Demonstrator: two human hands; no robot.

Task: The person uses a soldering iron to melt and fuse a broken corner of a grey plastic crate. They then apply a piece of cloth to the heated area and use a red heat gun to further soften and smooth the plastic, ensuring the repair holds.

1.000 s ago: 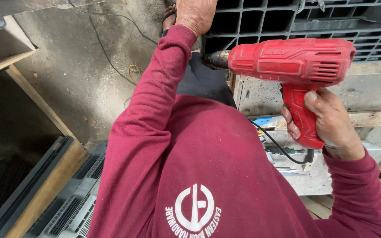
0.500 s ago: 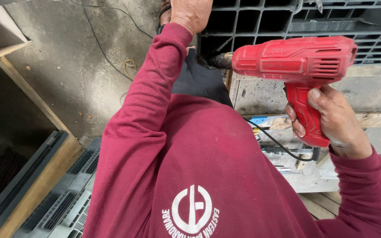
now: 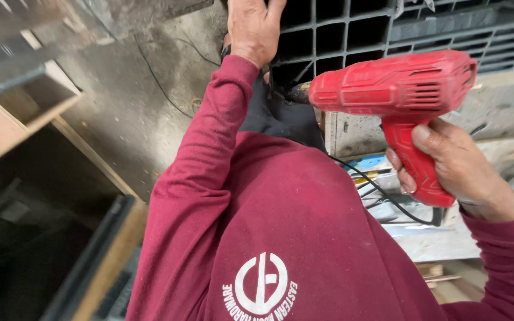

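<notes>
While the right hand (image 3: 456,166) is wrapped tight around the grip of a red electric drill (image 3: 397,98), the left hand (image 3: 254,27) lies flat, fingers loosely spread, against the edge of a black plastic grid (image 3: 340,30) just above the drill's nose. The 2 hands are well apart, the left one higher and farther from the body. The drill lies level, its metal chuck (image 3: 297,92) pointing at the lower edge of the grid, just below the left wrist; whether the tip touches the plastic cannot be told. A black cord (image 3: 382,196) runs from the base of the drill's grip and curves under the right hand. Both arms wear dark red sleeves, and on the shirt (image 3: 281,238) below the hands sits 1 round white badge (image 3: 261,282) with white lettering curved beneath it. Below the drill, left of the right hand, is a small blue and yellow package (image 3: 369,168), partly hidden. Left of the left arm are bare concrete floor (image 3: 144,101) and wooden frames (image 3: 25,113).
</notes>
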